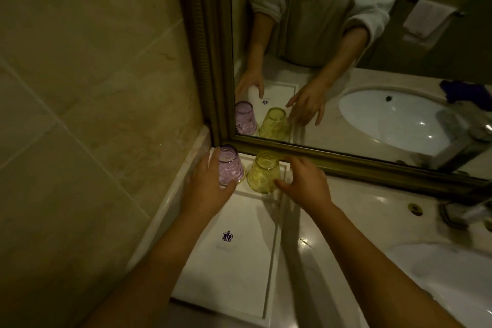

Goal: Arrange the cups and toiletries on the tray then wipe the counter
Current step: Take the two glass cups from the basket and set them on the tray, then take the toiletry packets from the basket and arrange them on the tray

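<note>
Setting two upturned cups at the far end of the tray (239,269), close under the mirror (346,61) frame. Pink cup (231,168) sits at the 11 o'clock corner of the tray; yellow cup (263,173) stands just beside it toward 1 o'clock, both mouth-down. Whether their rims touch: cannot tell.

Left hand (206,189) is wrapped round the pink cup's left side, fingers curled on the glass. Right hand (303,181) is spread fairly wide, thumb tip at the yellow cup's lower right wall; contact looks light, grip not confirmed.

Judgement: step in hand is squaring the pair along the tray's far edge. To do it well, nudge from low on the walls, not the narrow bases, so neither tips. Keep a small gap between glasses to avoid a clink. Keep the rest of the tray bare for toiletries; none are on the tray now.

Counter (319,234) lies at 3 o'clock, sink (452,274) beyond. Wiping not yet begun.
</note>
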The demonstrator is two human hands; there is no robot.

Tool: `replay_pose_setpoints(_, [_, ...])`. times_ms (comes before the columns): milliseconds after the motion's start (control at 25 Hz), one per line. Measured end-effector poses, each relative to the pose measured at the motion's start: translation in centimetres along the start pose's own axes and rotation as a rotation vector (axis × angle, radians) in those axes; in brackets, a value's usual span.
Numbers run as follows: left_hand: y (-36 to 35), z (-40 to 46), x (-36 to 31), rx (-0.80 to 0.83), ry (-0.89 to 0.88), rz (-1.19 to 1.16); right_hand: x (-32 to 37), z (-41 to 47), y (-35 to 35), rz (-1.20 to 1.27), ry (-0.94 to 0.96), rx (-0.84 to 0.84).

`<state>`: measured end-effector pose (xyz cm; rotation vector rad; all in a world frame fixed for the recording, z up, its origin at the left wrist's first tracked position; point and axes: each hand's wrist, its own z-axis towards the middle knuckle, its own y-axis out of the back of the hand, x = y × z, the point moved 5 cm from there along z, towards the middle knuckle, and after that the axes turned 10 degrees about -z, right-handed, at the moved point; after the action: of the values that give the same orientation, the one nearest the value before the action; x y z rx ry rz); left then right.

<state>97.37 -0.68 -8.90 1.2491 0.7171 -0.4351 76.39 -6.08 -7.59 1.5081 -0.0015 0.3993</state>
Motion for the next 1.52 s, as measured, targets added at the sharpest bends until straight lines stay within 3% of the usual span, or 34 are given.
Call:
replay_pose_setpoints(120, [1.6,-0.7,-4.4,0.045,-0.216,0.279,0.5,-1.6,3.5,-0.188,0.064,-0.013])
replay_pose_setpoints(280, [3.4,-1.7,-9.7,0.099,-0.321,0.464,0.8,-4.3,8.2,-0.266,0.087,-0.07])
replay_pose_setpoints(440, [3.8,-4.8,-13.4,0.085,-0.391,0.46,-0.1,-8.9,12.2,-0.265,0.04,-0.12])
replay_pose_setpoints(640, [0.4,-11.0,-15.4,0.249,-0.438,0.419,-3.5,-18.2,14.9,-0.277,-0.131,-0.215])
replay_pose_setpoints(960, [-5.1,-21.9,-22.7,0.451,-0.701,0.355,-9.0,-33.8,15.7,-0.178,-0.417,-0.219])
replay_pose_setpoints(1200, [-8.7,-30.4,-32.2,0.453,-0.91,0.332,-16.2,-44.1,18.9,-0.203,-0.523,-0.239])
replay_pose_setpoints(1520, [-17.4,-42.3,-43.8,0.478,-0.925,0.287,-29.9,-57.0,24.9,-0.282,-0.528,-0.24])
